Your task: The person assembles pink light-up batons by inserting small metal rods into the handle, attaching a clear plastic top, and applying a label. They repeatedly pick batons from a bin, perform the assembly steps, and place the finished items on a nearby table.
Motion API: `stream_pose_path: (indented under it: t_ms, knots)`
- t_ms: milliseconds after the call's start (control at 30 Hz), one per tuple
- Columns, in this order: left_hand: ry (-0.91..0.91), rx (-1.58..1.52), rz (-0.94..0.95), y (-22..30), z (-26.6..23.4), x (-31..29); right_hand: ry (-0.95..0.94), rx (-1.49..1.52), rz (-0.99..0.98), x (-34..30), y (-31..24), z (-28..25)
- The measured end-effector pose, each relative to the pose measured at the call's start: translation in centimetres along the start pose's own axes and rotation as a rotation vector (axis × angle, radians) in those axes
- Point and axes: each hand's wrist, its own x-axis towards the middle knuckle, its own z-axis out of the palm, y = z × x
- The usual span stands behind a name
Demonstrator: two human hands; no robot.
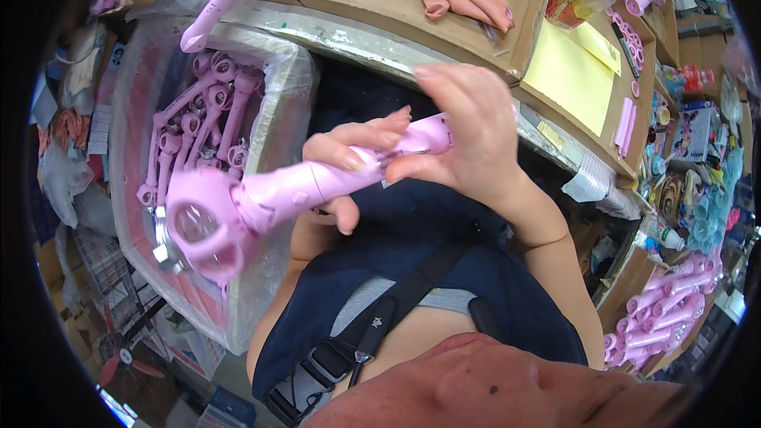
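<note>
In the head view, you hold a pink plastic wand [301, 190] level in front of your chest, its round clear-centred head pointing to your left over a plastic-lined bin [273, 111] of similar pink parts [198, 123]. Your left hand [357, 162] wraps around the handle's middle, fingers curled over the top. Your right hand [464, 131] pinches the handle's far end between thumb and fingertips, just beside the cardboard-covered worktop [444, 28].
</note>
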Motion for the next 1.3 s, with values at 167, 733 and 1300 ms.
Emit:
stream_pose_path:
  t_ms: [167,733,1300]
  knots:
    - [0.222,-0.065,-0.066,0.2,-0.5,-1.2,-0.201,-0.054,0.073,-0.6,-0.6,1.2]
    - [0.746,0.547,-0.222,-1.2,2.1,2.6,-0.041,0.019,0.343,-4.6,-2.5,3.4]
    - [-0.356,0.875,-0.442,-2.9,2.5,4.2,0.324,1.044,0.662,-8.2,5.0,-7.9]
